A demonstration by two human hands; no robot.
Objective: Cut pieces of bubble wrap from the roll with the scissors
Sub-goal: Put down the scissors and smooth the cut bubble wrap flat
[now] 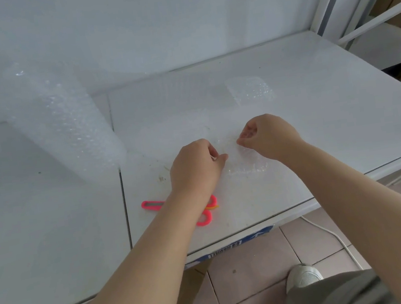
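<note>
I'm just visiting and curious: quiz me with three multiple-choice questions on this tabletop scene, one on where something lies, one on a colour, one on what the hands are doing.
1. Where do the pink-handled scissors lie?
A. under the left forearm
B. on the roll
C. on the floor

2. What colour is the worktable?
A. black
B. white
C. green

3. What are the left hand and right hand doing?
A. cutting with scissors
B. pinching a small clear bubble wrap piece
C. resting flat and open

Answers: 1 A, the handles show beside the forearm. 2 B, its top is white. 3 B, both hands' fingertips close on the piece's edge.
</note>
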